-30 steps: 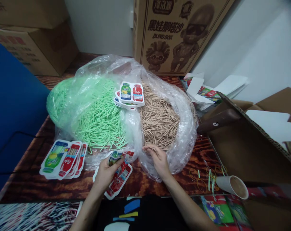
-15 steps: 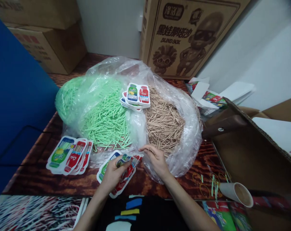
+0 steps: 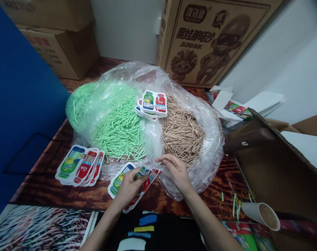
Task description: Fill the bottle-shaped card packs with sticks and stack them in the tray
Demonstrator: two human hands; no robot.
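My left hand [image 3: 129,185] is closed on a bottle-printed card pack [image 3: 116,181] at the table's near edge, with more such packs under it. My right hand [image 3: 176,170] is pinched on a few tan sticks at the front of the tan stick pile [image 3: 183,134], right beside the held pack. A green stick pile [image 3: 116,125] lies to the left in the same clear plastic bag [image 3: 208,153]. A small stack of card packs [image 3: 153,104] rests on top between the two piles. Another fanned stack of packs [image 3: 80,166] lies on the table at the left.
A printed cardboard box [image 3: 208,38] stands behind the bag, two more boxes [image 3: 61,45] at the back left. An open brown carton [image 3: 276,164] is at the right. A paper cup [image 3: 262,213] lies on its side by rubber bands [image 3: 228,204]. Blue panel [image 3: 19,104] at the left.
The view has drifted slightly left and down. My left hand has tilted the pack flatter, and my right hand has stayed pinched on tan sticks close to the pack.
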